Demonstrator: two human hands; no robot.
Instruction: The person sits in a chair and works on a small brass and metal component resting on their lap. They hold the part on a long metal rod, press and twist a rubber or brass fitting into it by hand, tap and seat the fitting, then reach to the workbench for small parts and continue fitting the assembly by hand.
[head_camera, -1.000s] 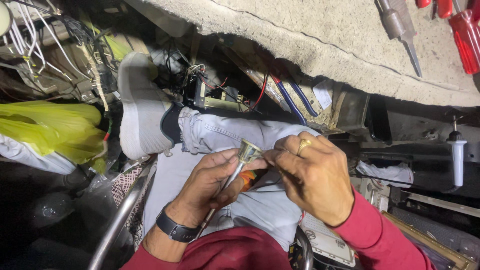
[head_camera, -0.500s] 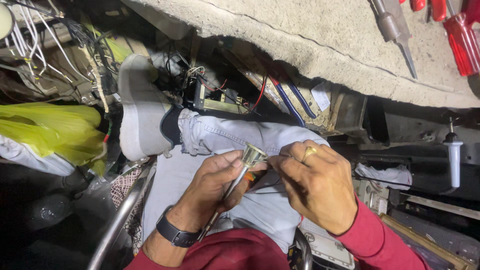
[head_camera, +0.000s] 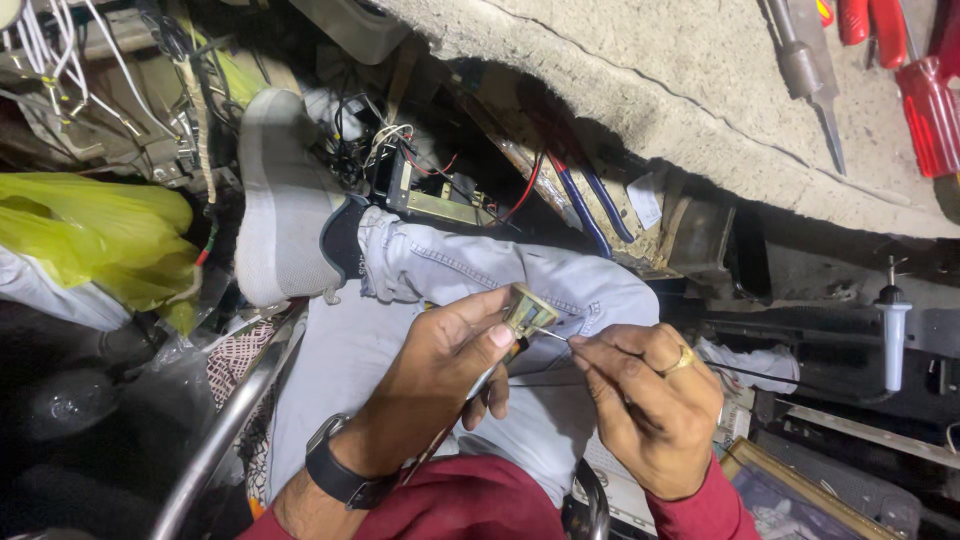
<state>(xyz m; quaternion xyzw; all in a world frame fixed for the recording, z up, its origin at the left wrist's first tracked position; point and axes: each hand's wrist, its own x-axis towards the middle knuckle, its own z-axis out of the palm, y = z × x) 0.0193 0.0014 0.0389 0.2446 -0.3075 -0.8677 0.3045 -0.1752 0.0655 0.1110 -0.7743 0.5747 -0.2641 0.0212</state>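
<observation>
Left hand (head_camera: 440, 365) is closed around a small squarish metal-and-green part (head_camera: 528, 312), pinching it up at the fingertips just above the raised knee in pale jeans (head_camera: 560, 290). Right hand (head_camera: 650, 400), a gold ring (head_camera: 682, 358) on one finger, is pinched tight on a thin wire (head_camera: 552, 336) whose bare end just meets the underside of that part. Both hands work in the air over the lap, with nothing bracing them but the leg.

From where I stand, the weak spot looks to be that wire: it is fine and held only by fingertips, so a small tremor of either hand could pull it away from the part or bend it aside. The part itself is gripped by its edges; if the thumb slides, it could drop between the legs into the clutter of cables and a yellow plastic bag (head_camera: 95, 235) beside the grey shoe (head_camera: 280, 200), where it would be hard to find. Light is poor down here under the concrete ledge (head_camera: 640, 90), which may make the join hard to judge. I cannot tell whether the dark shaft running under the left palm is a tool or part of the same piece.
</observation>
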